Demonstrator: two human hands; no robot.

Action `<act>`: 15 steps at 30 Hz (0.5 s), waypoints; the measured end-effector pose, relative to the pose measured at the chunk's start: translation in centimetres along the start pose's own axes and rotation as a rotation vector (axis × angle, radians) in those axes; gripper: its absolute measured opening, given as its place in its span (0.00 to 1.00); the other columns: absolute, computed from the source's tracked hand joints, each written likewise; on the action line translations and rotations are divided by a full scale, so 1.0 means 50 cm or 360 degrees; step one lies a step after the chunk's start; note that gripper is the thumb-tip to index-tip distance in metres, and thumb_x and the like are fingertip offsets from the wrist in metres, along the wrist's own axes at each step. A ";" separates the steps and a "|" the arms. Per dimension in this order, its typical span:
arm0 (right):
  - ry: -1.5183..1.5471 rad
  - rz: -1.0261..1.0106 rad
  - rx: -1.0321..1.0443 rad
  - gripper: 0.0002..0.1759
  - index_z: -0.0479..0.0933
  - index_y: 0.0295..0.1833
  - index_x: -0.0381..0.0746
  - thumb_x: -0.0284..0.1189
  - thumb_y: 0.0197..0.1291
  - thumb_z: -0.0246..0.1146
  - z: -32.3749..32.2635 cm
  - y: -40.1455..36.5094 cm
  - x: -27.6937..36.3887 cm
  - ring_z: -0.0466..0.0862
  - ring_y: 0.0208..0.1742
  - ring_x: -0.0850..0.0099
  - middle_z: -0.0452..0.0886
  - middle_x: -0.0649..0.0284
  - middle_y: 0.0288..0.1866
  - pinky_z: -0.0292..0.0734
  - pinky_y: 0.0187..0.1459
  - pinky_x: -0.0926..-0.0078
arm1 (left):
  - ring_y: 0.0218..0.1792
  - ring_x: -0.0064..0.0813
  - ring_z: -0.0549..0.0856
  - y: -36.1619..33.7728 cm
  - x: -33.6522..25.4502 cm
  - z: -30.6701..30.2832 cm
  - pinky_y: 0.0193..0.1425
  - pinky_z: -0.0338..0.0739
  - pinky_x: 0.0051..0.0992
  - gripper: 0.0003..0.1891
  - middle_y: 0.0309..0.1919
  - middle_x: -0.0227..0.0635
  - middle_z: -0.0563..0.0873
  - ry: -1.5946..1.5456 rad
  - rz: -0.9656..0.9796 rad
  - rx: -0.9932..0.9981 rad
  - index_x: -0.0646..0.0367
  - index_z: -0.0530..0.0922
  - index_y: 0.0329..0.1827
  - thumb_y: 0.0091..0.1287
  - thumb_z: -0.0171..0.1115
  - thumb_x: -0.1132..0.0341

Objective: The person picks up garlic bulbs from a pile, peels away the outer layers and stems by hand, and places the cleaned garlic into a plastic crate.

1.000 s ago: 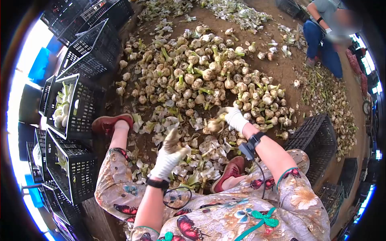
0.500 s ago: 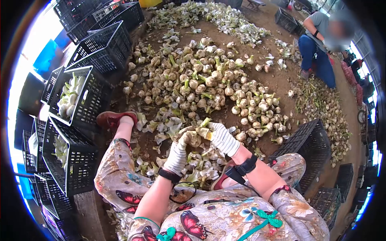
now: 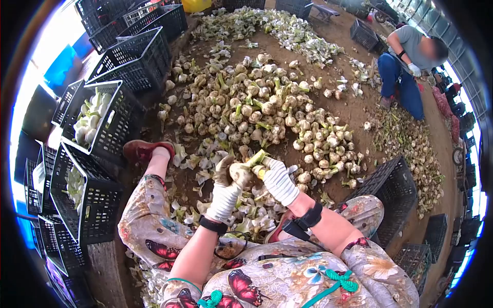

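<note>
- Holding one garlic bulb (image 3: 240,173) in both gloved hands, in front of my knees and above the dirt floor (image 3: 354,105); head view only.
- Left hand (image 3: 224,189): fingers curled shut around the bulb's left side, thumb up along it.
- Right hand (image 3: 278,180): fingers closed on the same bulb at its stalk end; green stalk (image 3: 257,156) sticks up and away between the two hands.
- Loose peels (image 3: 213,155) litter the ground directly below and around my hands, and between my feet.
- Red shoe (image 3: 141,150) on my left foot rests at the edge of the peels, just beside a crate.
- Big pile of unpeeled garlic (image 3: 257,100) lies beyond my hands, well within view, stalks pointing all ways.
- Black crate (image 3: 119,119) on my left, tilted, holds pale cleaned bulbs; more crates are stacked around it.
- Another black crate (image 3: 398,186) sits near my right knee; contents not visible.
- Another person (image 3: 408,61) crouches at the far right, well apart, beside a strip of trimmings (image 3: 405,138).
</note>
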State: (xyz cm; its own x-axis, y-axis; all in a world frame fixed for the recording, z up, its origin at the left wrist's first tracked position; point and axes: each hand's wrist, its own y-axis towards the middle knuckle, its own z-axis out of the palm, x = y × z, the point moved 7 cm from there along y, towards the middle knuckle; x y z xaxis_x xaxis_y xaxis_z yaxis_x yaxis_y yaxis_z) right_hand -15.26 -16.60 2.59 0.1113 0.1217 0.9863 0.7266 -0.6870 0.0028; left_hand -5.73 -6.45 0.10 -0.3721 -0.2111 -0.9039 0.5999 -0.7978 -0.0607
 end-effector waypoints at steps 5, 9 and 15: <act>0.0816 0.0593 0.0058 0.12 0.77 0.48 0.39 0.28 0.59 0.59 0.018 -0.008 -0.041 0.76 0.33 0.85 0.80 0.73 0.35 0.70 0.32 0.87 | 0.24 0.27 0.82 0.001 0.016 0.028 0.22 0.78 0.29 0.21 0.30 0.38 0.83 -0.0953 -0.0968 0.0575 0.61 0.75 0.45 0.67 0.50 0.50; 0.1025 0.0388 0.0038 0.18 0.72 0.57 0.38 0.29 0.61 0.58 0.014 -0.016 -0.048 0.77 0.41 0.82 0.79 0.71 0.44 0.73 0.43 0.84 | 0.33 0.26 0.83 0.015 0.050 -0.059 0.30 0.81 0.27 0.23 0.39 0.36 0.82 -0.0269 -0.0853 -0.0346 0.58 0.72 0.55 0.65 0.54 0.51; 0.0406 0.0056 -0.0028 0.14 0.75 0.53 0.34 0.21 0.61 0.56 0.033 -0.022 0.004 0.75 0.47 0.81 0.78 0.68 0.47 0.70 0.50 0.83 | 0.42 0.25 0.81 0.011 -0.004 -0.033 0.44 0.79 0.25 0.23 0.43 0.35 0.80 0.0104 -0.0069 -0.0124 0.60 0.70 0.56 0.59 0.66 0.65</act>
State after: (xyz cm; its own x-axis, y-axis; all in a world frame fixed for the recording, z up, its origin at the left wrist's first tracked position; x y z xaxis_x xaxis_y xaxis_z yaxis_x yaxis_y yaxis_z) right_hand -14.91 -14.66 2.53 -0.0397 -0.0854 0.9956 0.7132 -0.7002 -0.0316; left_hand -4.18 -5.91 -0.43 -0.3537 -0.1382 -0.9251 0.6383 -0.7586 -0.1307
